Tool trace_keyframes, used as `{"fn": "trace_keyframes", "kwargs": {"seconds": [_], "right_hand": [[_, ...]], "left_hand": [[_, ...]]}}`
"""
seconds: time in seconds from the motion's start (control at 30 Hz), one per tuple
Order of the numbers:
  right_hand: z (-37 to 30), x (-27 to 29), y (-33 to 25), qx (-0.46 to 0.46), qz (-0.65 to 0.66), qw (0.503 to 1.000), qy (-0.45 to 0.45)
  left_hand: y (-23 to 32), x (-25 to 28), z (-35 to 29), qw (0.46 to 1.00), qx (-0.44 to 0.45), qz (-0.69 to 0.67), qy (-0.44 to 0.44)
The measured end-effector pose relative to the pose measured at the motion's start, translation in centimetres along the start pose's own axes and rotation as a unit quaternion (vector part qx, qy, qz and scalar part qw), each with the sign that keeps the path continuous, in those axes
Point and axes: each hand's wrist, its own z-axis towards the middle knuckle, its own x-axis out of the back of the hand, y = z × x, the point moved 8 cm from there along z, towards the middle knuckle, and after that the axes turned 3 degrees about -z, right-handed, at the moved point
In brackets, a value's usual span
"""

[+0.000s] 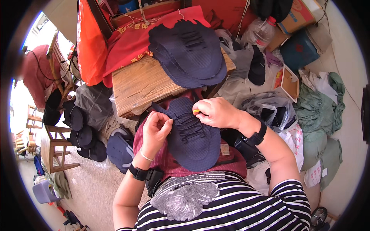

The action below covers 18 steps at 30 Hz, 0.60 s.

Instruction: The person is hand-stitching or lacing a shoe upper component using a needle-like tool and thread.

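- Navy mesh shoe upper [194,144]: lies on the person's lap, between the two hands, with dark lacing across its middle and its rounded end toward the near side.
- Right hand [217,112]: placed over the upper's far right edge, forearm coming from the near right, wrist bent inward. Thumb and fingers are clamped on a small yellow tool [196,111]; only a short length shows.
- Left hand [157,129]: raised at the upper's left edge, forearm nearly upright, palm turned inward. Thumb and forefinger are together; what sits between them cannot be told from where I stand.
- Wrists: each carries a black band; the left also carries a pale bracelet [146,155].
- Markings: yellow characters on the red cloth [131,47]; red print on the white bag [296,148] at right; printed lettering on the cardboard box [302,17], far right.
- Work surface: grained wooden bench [140,84], beyond the lap. Stacked navy uppers [192,57] rest on its right part; the red cloth covers its far side.
- Room: pale speckled floor [92,188]; wooden stool [54,148] at left; green fabric [318,107] heaped at right, near the pale wall [347,88].
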Motion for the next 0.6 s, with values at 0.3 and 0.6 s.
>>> {"fn": "trace_keyframes", "kwargs": {"seconds": [0.3,0.6], "right_hand": [[-0.7,-0.6,-0.4,0.052,-0.083,0.995,-0.011],[-3.6,-0.7,4.3,-0.253,0.194,0.941,0.111]], "left_hand": [[0.0,0.1,0.1,0.999,0.007,0.031,0.022],[-1.2,-0.4,-0.6,0.987,0.087,-0.136,0.001]]}}
